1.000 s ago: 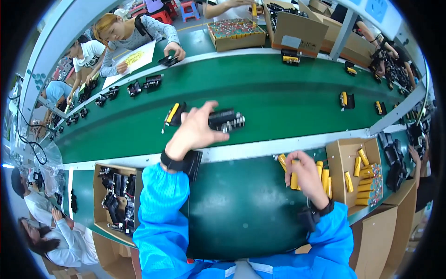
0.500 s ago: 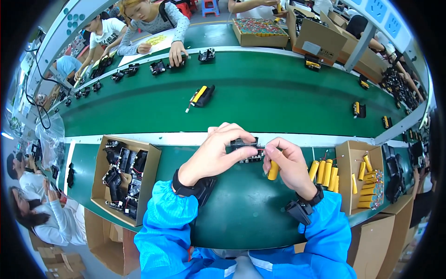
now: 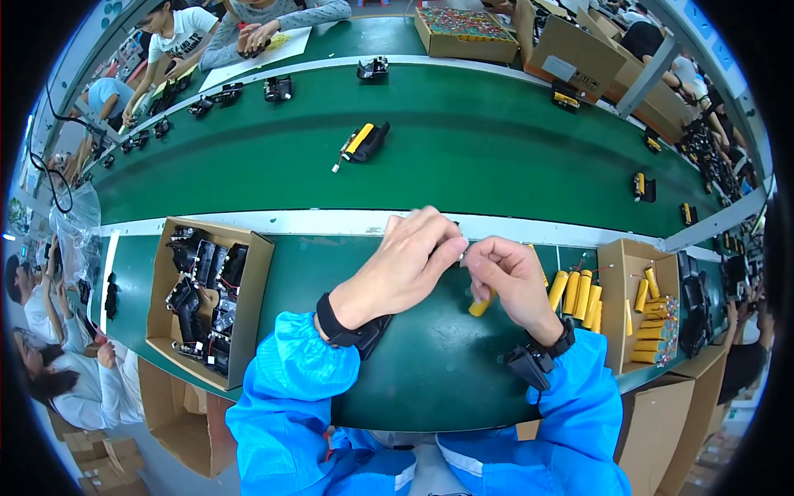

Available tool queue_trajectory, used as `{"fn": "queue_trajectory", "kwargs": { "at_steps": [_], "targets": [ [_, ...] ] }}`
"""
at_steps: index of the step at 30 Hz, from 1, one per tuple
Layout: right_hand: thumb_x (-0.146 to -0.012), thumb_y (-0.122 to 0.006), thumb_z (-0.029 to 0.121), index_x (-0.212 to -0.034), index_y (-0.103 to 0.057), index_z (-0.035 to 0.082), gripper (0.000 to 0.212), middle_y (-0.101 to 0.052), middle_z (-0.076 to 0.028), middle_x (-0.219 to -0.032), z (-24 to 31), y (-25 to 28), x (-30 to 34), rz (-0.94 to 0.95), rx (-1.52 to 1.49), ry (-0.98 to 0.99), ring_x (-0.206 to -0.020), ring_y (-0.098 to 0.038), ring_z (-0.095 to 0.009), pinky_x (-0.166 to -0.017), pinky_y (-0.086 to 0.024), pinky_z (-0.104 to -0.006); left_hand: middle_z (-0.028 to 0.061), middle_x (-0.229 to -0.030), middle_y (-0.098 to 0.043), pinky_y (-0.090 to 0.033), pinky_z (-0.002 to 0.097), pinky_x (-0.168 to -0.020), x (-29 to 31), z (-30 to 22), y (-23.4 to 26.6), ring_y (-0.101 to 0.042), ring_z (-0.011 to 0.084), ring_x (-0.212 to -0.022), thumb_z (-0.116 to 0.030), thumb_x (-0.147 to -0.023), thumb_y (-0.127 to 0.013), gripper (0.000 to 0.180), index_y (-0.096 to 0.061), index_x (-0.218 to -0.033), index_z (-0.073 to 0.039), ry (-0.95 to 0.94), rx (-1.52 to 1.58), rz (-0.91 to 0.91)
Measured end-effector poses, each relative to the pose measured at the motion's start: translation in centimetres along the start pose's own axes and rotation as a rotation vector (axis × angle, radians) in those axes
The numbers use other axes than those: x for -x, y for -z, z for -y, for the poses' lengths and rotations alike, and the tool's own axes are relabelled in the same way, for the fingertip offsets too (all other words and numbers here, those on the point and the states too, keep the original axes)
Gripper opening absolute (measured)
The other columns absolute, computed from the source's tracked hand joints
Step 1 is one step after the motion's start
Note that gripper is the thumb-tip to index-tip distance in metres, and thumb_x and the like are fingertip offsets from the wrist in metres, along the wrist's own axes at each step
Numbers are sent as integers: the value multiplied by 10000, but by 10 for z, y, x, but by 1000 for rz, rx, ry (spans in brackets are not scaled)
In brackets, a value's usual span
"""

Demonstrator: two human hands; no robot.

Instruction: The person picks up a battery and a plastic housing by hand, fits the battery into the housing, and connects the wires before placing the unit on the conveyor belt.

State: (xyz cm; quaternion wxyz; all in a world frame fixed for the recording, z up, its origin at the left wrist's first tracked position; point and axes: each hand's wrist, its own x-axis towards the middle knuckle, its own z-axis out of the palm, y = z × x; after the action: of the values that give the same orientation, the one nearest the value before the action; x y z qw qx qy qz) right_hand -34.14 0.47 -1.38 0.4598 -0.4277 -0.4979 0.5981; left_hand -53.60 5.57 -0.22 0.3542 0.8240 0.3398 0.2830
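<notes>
My left hand [image 3: 407, 263] is closed, thumb and forefinger pinched together above the green bench. A small pale bit shows at its fingertips, close to those of my right hand [image 3: 514, 279]. Curled under the fingers of my right hand is a yellow cylindrical battery [image 3: 481, 305], only its lower end showing. The black part seen earlier behind my left hand is now hidden by it. To the right of my right hand, several yellow batteries [image 3: 583, 296] with thin wires lie on the bench.
At left stands a cardboard box [image 3: 259, 298] of black housings. A box [image 3: 613, 331] of yellow batteries is at right. Beyond the white rail [image 3: 331, 221], a black housing with a yellow battery [image 3: 364, 143] lies on the green belt [image 3: 463, 165]. Co-workers sit across it.
The view has tilted and shifted slightly. My hands have come closer together at the fingertips, and the black part has gone out of sight behind my left hand. A co-worker's hand has left the belt.
</notes>
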Motion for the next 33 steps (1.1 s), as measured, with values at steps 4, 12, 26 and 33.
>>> {"fn": "queue_trajectory", "kwargs": {
  "at_steps": [4, 12, 26, 33],
  "targets": [
    [-959, -547, 98, -915, -606, -3, 125, -531, -2, -659, -6, 12, -5, -132, -50, -33, -515, -483, -79, -495, -429, -244, 120, -1176, -476, -328, 424, -938, 7, 16, -10, -443, 297, -1104, -119, -807, -700, 193, -647, -991, -105, -6, -318, 28],
    [-949, -548, 97, -916, -604, 0, 117, -500, 3, -629, -11, 10, -11, -154, -93, -129, -485, -459, -77, -471, -443, -265, 202, -1306, -426, -339, 467, -990, 9, 35, 13, -394, 386, -1235, -132, -727, -756, 444, -619, -1149, -111, -108, -631, 53],
    [-970, -548, 141, -928, -575, -3, 151, -563, -17, -688, -34, -7, -15, -89, -46, -131, -509, -532, -95, -509, -483, -234, 245, -989, -587, -488, 450, -826, 11, 40, -41, -581, 409, -955, -249, -868, -639, 459, -498, -1123, 105, 208, -409, -31],
    [-903, -638, 148, -950, -640, 34, 123, -607, -87, -1100, -53, -9, -23, -310, 925, 455, -1029, -564, -207, -906, -442, -342, 241, -1029, -550, -446, 444, -851, 13, 48, -42, -542, 386, -992, -191, -848, -656, 417, -497, -1114, 87, 81, -317, 0]
  ]
}}
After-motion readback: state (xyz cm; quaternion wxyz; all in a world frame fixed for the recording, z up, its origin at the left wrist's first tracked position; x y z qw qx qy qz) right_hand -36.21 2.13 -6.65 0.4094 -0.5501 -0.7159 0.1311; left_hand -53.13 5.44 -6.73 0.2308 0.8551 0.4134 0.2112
